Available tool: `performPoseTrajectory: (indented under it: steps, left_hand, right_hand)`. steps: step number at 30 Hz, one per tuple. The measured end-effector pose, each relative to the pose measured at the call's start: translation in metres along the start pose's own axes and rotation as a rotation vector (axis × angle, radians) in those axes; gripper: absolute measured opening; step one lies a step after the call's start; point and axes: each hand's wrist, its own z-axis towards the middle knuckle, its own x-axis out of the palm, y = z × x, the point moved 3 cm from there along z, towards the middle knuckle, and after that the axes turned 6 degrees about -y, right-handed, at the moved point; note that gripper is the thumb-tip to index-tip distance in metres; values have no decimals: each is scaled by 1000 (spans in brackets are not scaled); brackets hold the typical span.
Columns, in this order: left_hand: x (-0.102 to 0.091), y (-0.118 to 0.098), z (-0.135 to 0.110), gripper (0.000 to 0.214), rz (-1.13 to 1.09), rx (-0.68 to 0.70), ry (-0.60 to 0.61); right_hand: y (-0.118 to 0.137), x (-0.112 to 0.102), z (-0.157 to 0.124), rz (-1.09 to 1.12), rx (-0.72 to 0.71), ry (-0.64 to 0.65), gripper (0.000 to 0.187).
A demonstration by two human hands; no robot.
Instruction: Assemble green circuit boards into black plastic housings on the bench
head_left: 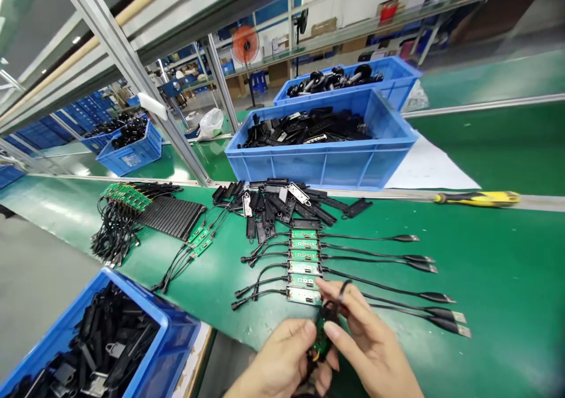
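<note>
Both my hands meet at the bottom centre over the green belt's near edge. My left hand (282, 360) and my right hand (368, 345) pinch a small green circuit board (323, 338) with a black cable looping up from it. Just beyond my fingers lies a neat column of green boards (303, 265), each with black cables running left and right to plugs (445, 298). A heap of black plastic shells (276, 201) sits further back.
A blue bin of black shells (322, 162) stands behind the heap, another blue bin (397, 80) behind it. A third blue bin (132, 304) is at near left. Bundled boards with cables (126, 201) lie left. A yellow-handled screwdriver (479, 198) rests on the rail at right.
</note>
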Motion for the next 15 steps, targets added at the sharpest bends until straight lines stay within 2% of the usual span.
performPoseTrajectory:
  steps: [3, 5, 7, 11, 15]
  left_hand:
    - [-4, 6, 3, 58, -70, 3, -65]
    - [-4, 8, 3, 56, -116, -5, -67]
    - [-2, 6, 2, 57, -120, 24, -30]
    - [7, -4, 2, 62, -22, 196, 21]
    - [11, -1, 4, 60, -41, 178, -4]
  right_hand:
    - [5, -1, 2, -84, -188, -28, 15]
    - [8, -1, 1, -172, -375, -74, 18]
    - [10, -1, -1, -208, -500, -74, 24]
    - [9, -2, 0, -160, -505, -33, 25]
    - [9, -3, 0, -245, -537, -38, 25]
